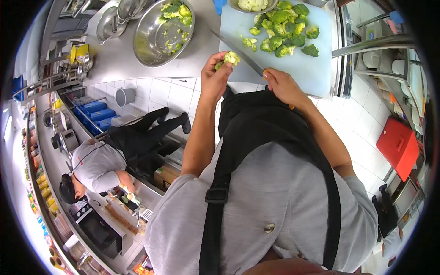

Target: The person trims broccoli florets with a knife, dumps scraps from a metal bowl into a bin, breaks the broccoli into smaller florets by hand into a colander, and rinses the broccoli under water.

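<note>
A pale green broccoli floret (232,58) is pinched in the fingers of my left hand (215,79), just off the counter's near edge. My right hand (283,86) is wrapped round the handle of a knife (245,56), whose long blade points up and to the left, its middle close beside the floret. Beyond the knife, a pile of broccoli florets (286,30) lies on a light blue cutting board (316,73). To the left stands a large steel bowl (143,54) with some florets and bits inside.
A smaller bowl (238,7) with pale cauliflower-like pieces sits at the board's far edge. Metal colanders (110,27) stand at the counter's far left. A co-worker (103,165) works at another counter on the left. A red bin (398,147) is on the right.
</note>
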The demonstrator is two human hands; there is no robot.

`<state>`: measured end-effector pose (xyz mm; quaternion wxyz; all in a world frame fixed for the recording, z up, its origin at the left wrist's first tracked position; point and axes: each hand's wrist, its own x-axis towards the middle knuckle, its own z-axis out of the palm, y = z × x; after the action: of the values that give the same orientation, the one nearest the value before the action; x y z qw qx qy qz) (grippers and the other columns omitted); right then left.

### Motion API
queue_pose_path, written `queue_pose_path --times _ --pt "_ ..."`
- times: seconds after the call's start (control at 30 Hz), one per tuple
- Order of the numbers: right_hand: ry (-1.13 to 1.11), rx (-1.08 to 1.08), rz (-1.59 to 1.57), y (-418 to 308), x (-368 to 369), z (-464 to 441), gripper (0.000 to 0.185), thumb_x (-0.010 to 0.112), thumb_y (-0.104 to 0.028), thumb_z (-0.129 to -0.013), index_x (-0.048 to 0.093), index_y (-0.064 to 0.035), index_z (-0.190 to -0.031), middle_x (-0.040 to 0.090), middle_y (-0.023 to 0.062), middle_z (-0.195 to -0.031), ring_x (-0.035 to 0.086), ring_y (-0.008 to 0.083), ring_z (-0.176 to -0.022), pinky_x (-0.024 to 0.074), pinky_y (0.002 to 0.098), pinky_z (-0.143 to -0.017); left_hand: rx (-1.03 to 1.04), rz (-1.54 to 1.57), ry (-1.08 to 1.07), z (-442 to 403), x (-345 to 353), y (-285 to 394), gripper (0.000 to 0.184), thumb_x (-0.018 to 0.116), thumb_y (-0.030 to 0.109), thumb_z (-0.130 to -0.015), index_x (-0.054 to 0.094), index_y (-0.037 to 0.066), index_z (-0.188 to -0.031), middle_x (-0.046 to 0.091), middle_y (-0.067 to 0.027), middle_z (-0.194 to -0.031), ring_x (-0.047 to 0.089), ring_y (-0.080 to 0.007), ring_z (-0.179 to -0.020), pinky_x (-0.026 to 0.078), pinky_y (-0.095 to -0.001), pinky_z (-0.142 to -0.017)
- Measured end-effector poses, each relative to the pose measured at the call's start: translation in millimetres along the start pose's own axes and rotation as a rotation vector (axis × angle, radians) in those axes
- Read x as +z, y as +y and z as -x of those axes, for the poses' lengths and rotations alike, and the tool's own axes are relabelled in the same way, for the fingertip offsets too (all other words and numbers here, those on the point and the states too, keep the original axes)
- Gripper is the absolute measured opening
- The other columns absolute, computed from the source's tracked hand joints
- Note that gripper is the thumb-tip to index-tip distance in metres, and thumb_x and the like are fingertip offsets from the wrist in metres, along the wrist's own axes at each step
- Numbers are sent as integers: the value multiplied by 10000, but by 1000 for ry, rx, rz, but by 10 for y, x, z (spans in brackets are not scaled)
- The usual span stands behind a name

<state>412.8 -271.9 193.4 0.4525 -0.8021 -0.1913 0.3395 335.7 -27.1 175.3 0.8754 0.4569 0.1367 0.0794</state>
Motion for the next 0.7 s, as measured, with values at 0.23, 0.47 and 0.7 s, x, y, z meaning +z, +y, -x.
queue_pose_path --times 0.23,0.47,0.7 --pt "19 -46 24 34 1 2 342 504 -296 -1095 666 4 -1129 707 268 -981 666 479 -941 510 538 -852 -48 142 -136 -274 479 278 351 606 105 -1020 600 75 -1370 679 -141 -1279 643 -207 -1107 524 -349 -877" --pt "44 -96 57 -35 -23 75 360 493 -326 -1102 668 -13 -1135 709 280 -1038 653 500 -1009 498 570 -900 159 -475 -207 -1168 1481 416 317 607 193 -1017 666 101 -1315 674 -81 -1221 630 -213 -1082 514 -405 -904" --pt "85 -130 108 43 52 47 325 483 -284 -1103 665 -15 -1112 717 293 -989 668 509 -990 505 587 -891 494 -1820 -548 -2070 2034 -290 444 627 339 -987 657 197 -1407 656 -194 -1322 579 -354 -1300 446 -510 -1119"
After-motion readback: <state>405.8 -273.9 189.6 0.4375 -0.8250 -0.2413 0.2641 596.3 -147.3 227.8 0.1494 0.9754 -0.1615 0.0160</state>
